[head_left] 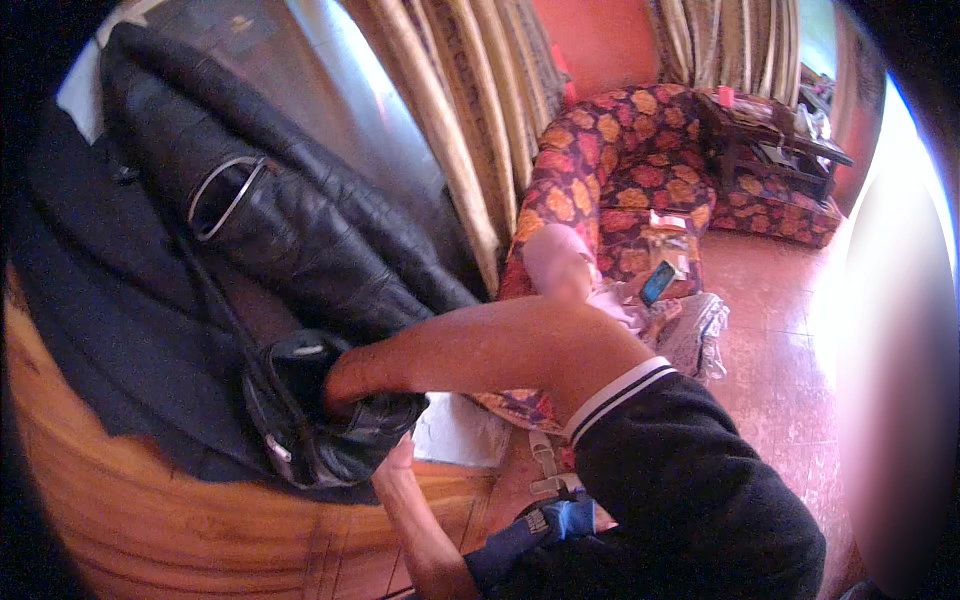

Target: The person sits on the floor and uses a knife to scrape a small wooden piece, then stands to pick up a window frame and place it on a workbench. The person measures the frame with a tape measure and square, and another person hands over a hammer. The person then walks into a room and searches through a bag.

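A small black bag (pixel 300 455) with zips and a strap lies before me on a black cloth (pixel 110 370). My right arm reaches across from the lower right, and my right hand (pixel 347 386) is sunk into the bag's opening, so its fingers are hidden. At the bag's near right side, my left hand (pixel 398 456) grips its edge, the fingertips partly out of sight behind it. Beyond the bag stretches a long black leather piece (pixel 300 235), creased, with a pale-edged slit.
A wooden surface (pixel 200 535) lies under the cloth. To the right, a person (pixel 560 262) in a pink head covering holds a phone (pixel 658 283) beside a floral sofa (pixel 655 180). Striped curtains (pixel 440 90) hang behind. A dark side table (pixel 770 140) carries several things.
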A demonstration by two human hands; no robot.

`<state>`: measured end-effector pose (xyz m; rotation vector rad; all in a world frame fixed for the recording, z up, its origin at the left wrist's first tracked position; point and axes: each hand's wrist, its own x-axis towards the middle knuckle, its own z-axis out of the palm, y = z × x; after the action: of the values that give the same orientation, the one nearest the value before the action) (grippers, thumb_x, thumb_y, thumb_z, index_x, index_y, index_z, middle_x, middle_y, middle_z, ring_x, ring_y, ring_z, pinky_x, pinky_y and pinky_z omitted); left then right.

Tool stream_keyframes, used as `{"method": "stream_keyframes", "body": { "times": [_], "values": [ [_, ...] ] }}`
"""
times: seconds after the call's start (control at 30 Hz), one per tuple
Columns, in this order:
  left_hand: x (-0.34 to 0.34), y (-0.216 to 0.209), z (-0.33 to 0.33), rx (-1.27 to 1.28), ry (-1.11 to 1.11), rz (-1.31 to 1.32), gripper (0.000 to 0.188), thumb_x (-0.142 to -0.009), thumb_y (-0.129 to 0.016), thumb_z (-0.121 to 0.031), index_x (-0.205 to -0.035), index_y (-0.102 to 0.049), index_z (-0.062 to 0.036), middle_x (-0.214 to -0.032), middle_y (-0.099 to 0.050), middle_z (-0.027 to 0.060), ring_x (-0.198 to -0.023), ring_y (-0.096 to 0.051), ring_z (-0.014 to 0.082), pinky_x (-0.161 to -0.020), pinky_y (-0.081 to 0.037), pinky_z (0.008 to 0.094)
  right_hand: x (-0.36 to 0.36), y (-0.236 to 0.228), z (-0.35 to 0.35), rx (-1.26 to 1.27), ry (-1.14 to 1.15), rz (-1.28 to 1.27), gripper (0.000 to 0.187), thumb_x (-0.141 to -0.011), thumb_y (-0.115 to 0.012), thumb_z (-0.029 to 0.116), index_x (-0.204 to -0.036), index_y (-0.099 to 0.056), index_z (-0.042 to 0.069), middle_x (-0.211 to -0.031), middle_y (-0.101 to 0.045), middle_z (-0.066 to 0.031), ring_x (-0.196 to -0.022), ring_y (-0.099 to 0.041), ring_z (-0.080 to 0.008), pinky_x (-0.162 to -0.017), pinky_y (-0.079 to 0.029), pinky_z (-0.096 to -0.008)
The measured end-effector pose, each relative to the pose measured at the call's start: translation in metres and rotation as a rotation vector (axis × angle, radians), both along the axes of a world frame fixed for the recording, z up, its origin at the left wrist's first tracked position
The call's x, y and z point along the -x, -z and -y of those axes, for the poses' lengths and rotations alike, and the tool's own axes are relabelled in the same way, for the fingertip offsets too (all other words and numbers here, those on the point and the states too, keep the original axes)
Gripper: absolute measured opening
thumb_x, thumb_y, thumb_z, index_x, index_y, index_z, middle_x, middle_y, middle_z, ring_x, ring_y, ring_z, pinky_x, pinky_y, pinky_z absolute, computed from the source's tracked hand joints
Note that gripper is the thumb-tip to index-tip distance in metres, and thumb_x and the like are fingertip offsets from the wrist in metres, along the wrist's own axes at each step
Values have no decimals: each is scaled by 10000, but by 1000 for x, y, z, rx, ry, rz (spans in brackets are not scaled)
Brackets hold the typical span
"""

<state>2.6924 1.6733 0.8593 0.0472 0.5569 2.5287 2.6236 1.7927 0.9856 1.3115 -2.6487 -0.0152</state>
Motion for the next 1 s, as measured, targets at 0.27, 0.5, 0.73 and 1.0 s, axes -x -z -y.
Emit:
{"method": "stream_keyframes", "body": {
  "times": [0.27, 0.5, 0.73, 1.0],
  "values": [
    [1, -7, -10, 29, -102, -88, 311, -951, -572, -259, -1142, -679, -39, -1234, -684, 84, -1043, -647, 248, -822, -542, 359, 9, 13, 10, 27, 30, 8, 248, -851, -638, 271, -995, -756, 107, -1060, -718, -152, -995, -689, -330, -812, -562, -476],
    [16, 5, -6, 68, -100, -117, 307, -953, -556, -282, -1118, -676, -52, -1199, -693, 68, -972, -644, 212, -663, -513, 330, 19, 23, 18, 5, 62, 10, 254, -845, -643, 281, -1005, -760, 122, -1075, -719, -143, -1001, -690, -324, -823, -564, -470],
    [25, 13, -12, 70, -102, -120, 312, -956, -543, -300, -1102, -674, -59, -1192, -695, 64, -940, -641, 197, -599, -484, 316, 23, 33, 8, -66, 133, 21, 261, -839, -648, 291, -1015, -764, 138, -1090, -719, -134, -1007, -690, -317, -833, -566, -463],
    [33, 23, -8, 46, -97, -106, 319, -959, -527, -322, -1084, -671, -66, -1184, -696, 58, -904, -637, 179, -527, -452, 301, 25, 56, 13, -218, 369, -25, 270, -832, -654, 303, -1027, -769, 156, -1106, -720, -124, -1014, -691, -310, -845, -568, -456]
  ]
}}
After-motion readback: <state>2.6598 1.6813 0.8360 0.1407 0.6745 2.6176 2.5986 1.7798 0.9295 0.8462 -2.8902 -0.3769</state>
